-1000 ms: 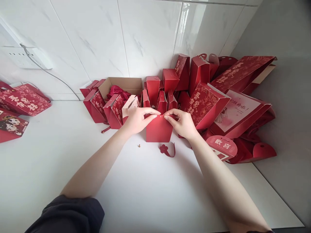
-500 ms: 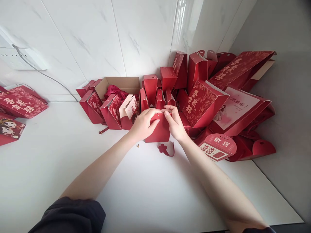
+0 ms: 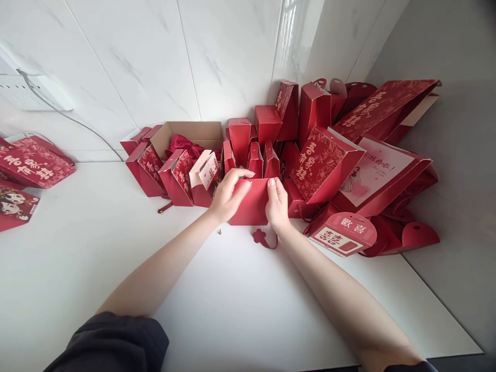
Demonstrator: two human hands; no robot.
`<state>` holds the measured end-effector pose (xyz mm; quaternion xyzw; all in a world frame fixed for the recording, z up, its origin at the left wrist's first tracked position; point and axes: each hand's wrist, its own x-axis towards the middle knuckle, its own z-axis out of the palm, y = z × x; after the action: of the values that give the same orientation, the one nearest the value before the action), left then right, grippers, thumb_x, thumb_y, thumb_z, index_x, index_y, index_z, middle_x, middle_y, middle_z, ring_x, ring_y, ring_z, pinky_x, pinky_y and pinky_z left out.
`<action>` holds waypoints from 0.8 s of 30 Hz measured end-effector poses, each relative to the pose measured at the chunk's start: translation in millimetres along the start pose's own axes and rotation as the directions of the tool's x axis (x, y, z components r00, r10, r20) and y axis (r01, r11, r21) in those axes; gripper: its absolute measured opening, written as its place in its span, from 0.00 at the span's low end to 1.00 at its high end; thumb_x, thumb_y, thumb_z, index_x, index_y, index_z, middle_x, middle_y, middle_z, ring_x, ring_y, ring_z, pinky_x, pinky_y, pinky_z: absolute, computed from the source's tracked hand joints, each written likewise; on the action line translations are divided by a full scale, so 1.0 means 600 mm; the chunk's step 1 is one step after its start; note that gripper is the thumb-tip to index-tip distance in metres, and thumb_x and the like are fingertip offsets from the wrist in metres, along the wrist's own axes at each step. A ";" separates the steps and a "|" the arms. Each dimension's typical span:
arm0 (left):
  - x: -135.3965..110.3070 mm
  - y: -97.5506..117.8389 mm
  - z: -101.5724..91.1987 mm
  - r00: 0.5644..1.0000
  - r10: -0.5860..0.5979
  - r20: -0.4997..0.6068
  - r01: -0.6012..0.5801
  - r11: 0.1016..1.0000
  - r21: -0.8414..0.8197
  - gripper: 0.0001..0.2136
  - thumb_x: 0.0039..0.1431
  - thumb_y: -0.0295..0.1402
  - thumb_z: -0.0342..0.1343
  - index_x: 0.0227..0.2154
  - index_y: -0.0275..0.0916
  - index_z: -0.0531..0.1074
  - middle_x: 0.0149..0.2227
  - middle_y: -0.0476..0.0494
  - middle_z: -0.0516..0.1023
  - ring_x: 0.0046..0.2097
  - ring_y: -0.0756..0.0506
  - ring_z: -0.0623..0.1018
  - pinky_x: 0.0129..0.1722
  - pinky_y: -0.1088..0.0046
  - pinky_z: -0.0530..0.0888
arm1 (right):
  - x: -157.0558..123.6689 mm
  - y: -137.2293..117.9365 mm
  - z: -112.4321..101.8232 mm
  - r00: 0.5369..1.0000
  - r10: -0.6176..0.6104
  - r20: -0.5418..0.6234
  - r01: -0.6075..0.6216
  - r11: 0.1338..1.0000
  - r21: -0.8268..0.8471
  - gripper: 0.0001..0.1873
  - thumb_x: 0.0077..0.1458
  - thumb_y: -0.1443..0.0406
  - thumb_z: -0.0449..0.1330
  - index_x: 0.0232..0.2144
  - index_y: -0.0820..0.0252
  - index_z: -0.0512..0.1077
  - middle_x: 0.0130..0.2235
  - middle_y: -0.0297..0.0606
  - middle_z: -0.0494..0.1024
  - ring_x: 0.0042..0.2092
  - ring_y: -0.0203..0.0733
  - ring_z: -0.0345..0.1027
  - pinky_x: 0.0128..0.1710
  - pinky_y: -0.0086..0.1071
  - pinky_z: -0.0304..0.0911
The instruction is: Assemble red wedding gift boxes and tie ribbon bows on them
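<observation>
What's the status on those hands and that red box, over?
Left hand, right hand gripping red box at top edge. Box upright on white table. Pile of red boxes close behind; flower tag loose in front.

Home packing corner: white glossy marble-look wall tiles [image 3: 147, 57], white wall socket with cable [image 3: 36, 85] far left, white tabletop [image 3: 240, 299], heap of red printed paper gift boxes [image 3: 321, 160] far right.

Folded red boxes [image 3: 240, 135] are crowding an open cardboard box [image 3: 194, 132]. A red flower tag [image 3: 261, 237] is lying on the tabletop [image 3: 96, 227].
</observation>
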<state>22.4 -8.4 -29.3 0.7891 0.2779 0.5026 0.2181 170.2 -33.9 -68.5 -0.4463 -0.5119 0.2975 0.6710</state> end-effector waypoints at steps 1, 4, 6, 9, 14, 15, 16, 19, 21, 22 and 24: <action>-0.001 -0.005 0.002 0.998 -0.035 -0.055 0.029 0.993 -0.119 0.14 0.68 0.40 0.42 0.46 0.41 0.69 0.47 0.41 0.76 0.51 0.44 0.75 0.56 0.62 0.69 | 0.000 -0.001 0.000 1.000 0.004 0.000 -0.004 1.000 -0.004 0.20 0.65 0.51 0.46 0.26 0.55 0.56 0.28 0.29 0.58 0.30 0.35 0.53 0.32 0.30 0.55; -0.008 -0.021 0.010 0.967 -0.227 -0.114 0.174 0.918 -0.356 0.21 0.70 0.44 0.34 0.44 0.41 0.71 0.44 0.41 0.78 0.49 0.44 0.77 0.54 0.62 0.71 | 0.000 -0.004 0.001 0.999 0.029 0.020 -0.029 0.999 -0.013 0.20 0.65 0.49 0.46 0.26 0.55 0.56 0.29 0.31 0.59 0.31 0.37 0.55 0.34 0.31 0.57; -0.011 -0.030 0.014 0.943 -0.326 -0.071 0.272 0.873 -0.404 0.24 0.69 0.47 0.33 0.43 0.41 0.72 0.43 0.41 0.79 0.48 0.44 0.77 0.51 0.63 0.72 | -0.001 -0.007 0.001 0.998 0.042 0.051 -0.042 0.999 -0.009 0.20 0.65 0.49 0.45 0.27 0.54 0.56 0.29 0.31 0.61 0.32 0.38 0.57 0.35 0.31 0.59; -0.013 -0.037 0.015 0.939 -0.339 -0.063 0.291 0.878 -0.381 0.24 0.68 0.50 0.36 0.40 0.42 0.74 0.44 0.42 0.79 0.47 0.43 0.78 0.49 0.64 0.73 | -0.003 -0.012 0.001 0.994 0.038 0.105 -0.037 0.999 -0.011 0.18 0.64 0.49 0.47 0.31 0.54 0.61 0.33 0.33 0.67 0.36 0.39 0.63 0.39 0.32 0.62; -0.012 -0.036 0.015 0.963 -0.253 -0.090 0.224 0.943 -0.245 0.14 0.66 0.45 0.48 0.38 0.42 0.73 0.43 0.45 0.79 0.47 0.45 0.78 0.52 0.65 0.71 | -0.005 -0.016 0.002 0.989 0.033 0.144 -0.029 0.999 -0.027 0.17 0.58 0.51 0.57 0.43 0.55 0.64 0.42 0.36 0.74 0.42 0.40 0.68 0.43 0.31 0.65; -0.012 -0.034 0.016 0.966 -0.243 -0.089 0.218 0.949 -0.226 0.12 0.64 0.44 0.51 0.37 0.41 0.73 0.42 0.45 0.80 0.47 0.45 0.78 0.51 0.65 0.72 | -0.005 -0.016 0.002 0.989 0.029 0.142 -0.026 0.999 -0.024 0.16 0.58 0.52 0.58 0.42 0.55 0.64 0.41 0.36 0.74 0.42 0.40 0.68 0.42 0.31 0.65; -0.012 -0.032 0.016 0.967 -0.238 -0.090 0.216 0.954 -0.206 0.10 0.62 0.42 0.54 0.37 0.41 0.73 0.41 0.45 0.80 0.46 0.45 0.78 0.51 0.66 0.72 | -0.004 -0.016 0.002 0.989 0.027 0.142 -0.024 1.000 -0.020 0.16 0.58 0.52 0.58 0.40 0.55 0.65 0.40 0.35 0.74 0.41 0.39 0.68 0.42 0.31 0.65; -0.012 -0.026 0.018 0.961 -0.259 -0.094 0.242 0.957 -0.162 0.09 0.57 0.39 0.61 0.36 0.39 0.74 0.40 0.45 0.80 0.44 0.45 0.79 0.48 0.66 0.73 | -0.002 -0.014 0.001 0.989 0.034 0.142 -0.034 0.999 -0.005 0.14 0.59 0.52 0.57 0.35 0.56 0.64 0.35 0.33 0.72 0.37 0.38 0.65 0.38 0.30 0.64; -0.011 -0.023 0.017 0.955 -0.286 -0.077 0.271 0.950 -0.157 0.10 0.55 0.39 0.62 0.36 0.39 0.75 0.39 0.44 0.81 0.43 0.44 0.79 0.46 0.67 0.74 | 0.000 -0.013 0.000 0.990 0.037 0.136 -0.038 0.999 0.006 0.15 0.59 0.52 0.56 0.32 0.56 0.63 0.32 0.31 0.69 0.34 0.36 0.63 0.36 0.29 0.62; -0.011 -0.022 0.017 0.953 -0.294 -0.070 0.280 0.947 -0.157 0.10 0.54 0.39 0.63 0.35 0.39 0.75 0.38 0.44 0.81 0.43 0.44 0.79 0.46 0.67 0.74 | 0.000 -0.013 0.000 0.990 0.037 0.133 -0.038 0.999 0.011 0.15 0.60 0.52 0.56 0.31 0.56 0.63 0.31 0.30 0.69 0.34 0.36 0.63 0.35 0.29 0.62; -0.010 -0.021 0.017 0.949 -0.306 -0.071 0.293 0.943 -0.158 0.10 0.53 0.39 0.64 0.34 0.39 0.76 0.38 0.44 0.81 0.42 0.45 0.79 0.44 0.67 0.75 | 0.001 -0.012 0.000 0.991 0.040 0.130 -0.043 0.999 0.021 0.16 0.60 0.52 0.55 0.30 0.56 0.62 0.30 0.30 0.68 0.33 0.36 0.62 0.35 0.29 0.61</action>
<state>26.9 -3.5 -45.1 0.6948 0.3671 0.5194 0.3357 169.9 -36.5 -61.5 -0.4287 -0.5415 0.3455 0.6353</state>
